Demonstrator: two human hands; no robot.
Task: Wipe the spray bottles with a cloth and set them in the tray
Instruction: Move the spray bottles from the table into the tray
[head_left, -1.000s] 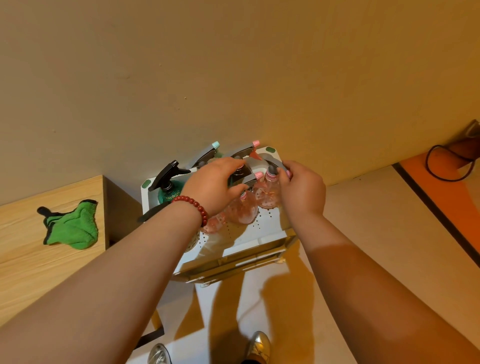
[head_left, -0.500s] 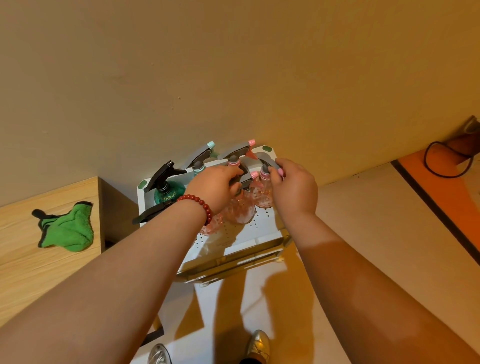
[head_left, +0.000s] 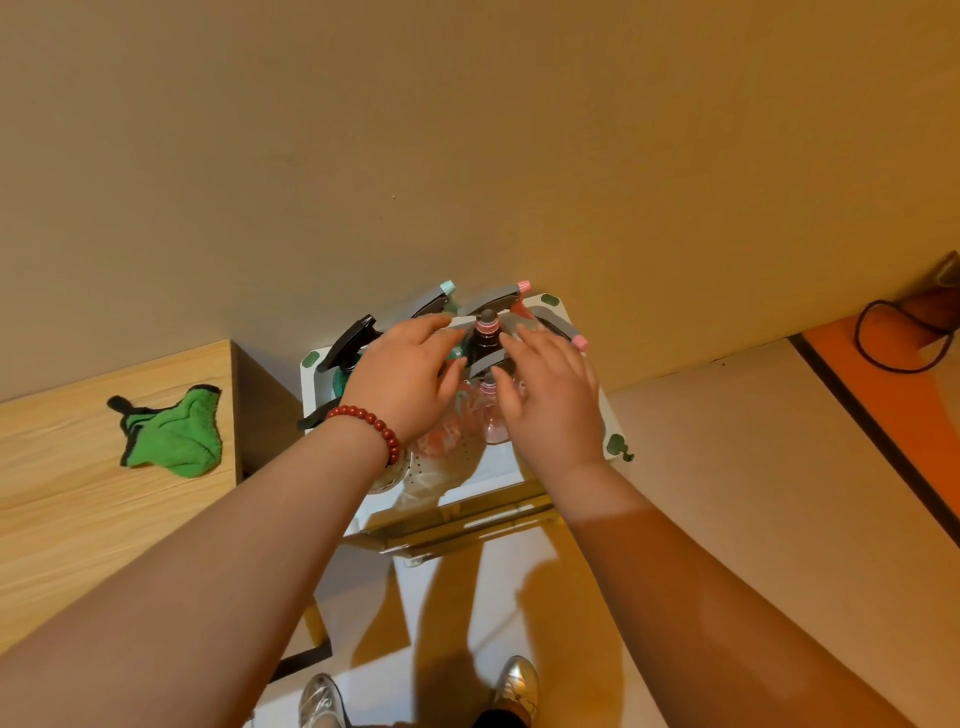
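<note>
Both hands have loosened since a moment ago: the fingers that curled round the trigger heads now lie stretched out. Palm down, the left hand (head_left: 410, 379), with a red bead bracelet (head_left: 371, 421) at its wrist, and the right hand (head_left: 550, 395) rest their fingertips on the grey triggers, gripping nothing. The spray bottles (head_left: 487, 325) stand crowded in the white tray (head_left: 311, 374) against the far wall. The green cloth (head_left: 174, 436) lies crumpled on the wooden tabletop (head_left: 78, 493), left and well apart.
</note>
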